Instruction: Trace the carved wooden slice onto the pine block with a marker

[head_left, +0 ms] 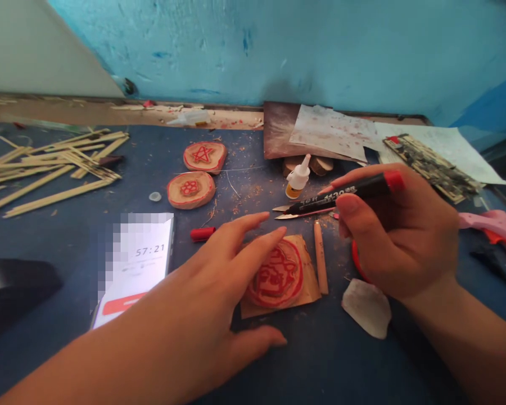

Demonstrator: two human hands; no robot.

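Note:
My right hand (405,236) grips a black marker (349,194) with a red end, its tip pointing left. Just behind the marker show the blades of a pair of scissors (283,215), partly hidden by it. My left hand (223,281) is open, fingers spread over the left edge of a round piece (278,275) bearing a red drawing; I cannot tell whether they touch it. This round piece rests on a square of brown board (307,295). Beside it lies a short wooden stick (320,259). A red cap (203,234) lies past my left fingers.
Two wood slices, one with a star (203,156) and one with a flower (190,190), lie farther back. A glue bottle (298,179) stands near stacked sheets (333,135). Thin sticks (63,163) and a lit phone (141,259) are leftward; a pink tool (493,228) is at right.

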